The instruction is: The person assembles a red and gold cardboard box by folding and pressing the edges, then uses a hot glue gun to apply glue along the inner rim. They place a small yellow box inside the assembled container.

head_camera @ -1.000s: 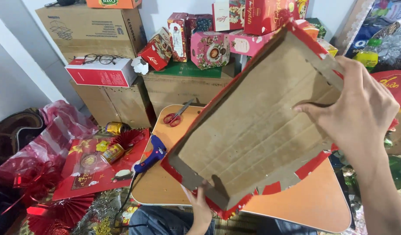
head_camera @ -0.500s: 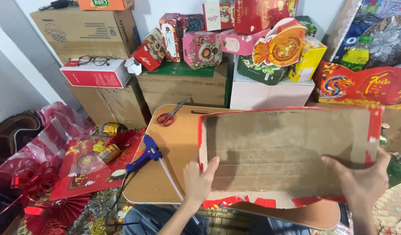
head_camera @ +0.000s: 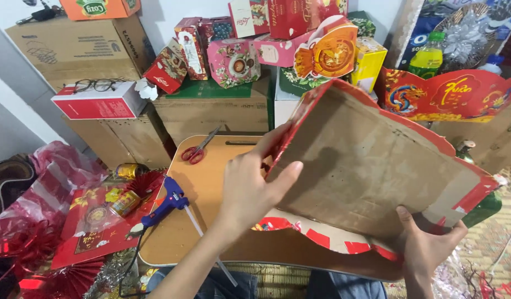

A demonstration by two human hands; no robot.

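The cardboard panel (head_camera: 372,166), brown inside with red printed edges, is held tilted above the small orange table (head_camera: 211,188), its long axis running from the upper left, near the stacked gift boxes (head_camera: 233,58), down to the lower right. The left hand (head_camera: 250,188) grips its left edge, thumb on the brown face and fingers behind, while the right hand (head_camera: 427,246) pinches the lower right corner from beneath. On the table left of the panel lie red-handled scissors (head_camera: 197,149) and a blue glue gun (head_camera: 164,206), both clear of it.

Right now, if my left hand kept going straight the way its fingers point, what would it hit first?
The left hand already rests on the cardboard panel. Its fingers point up and right along the red edge; further on, probably the stacked gift boxes, though depth is unclear.
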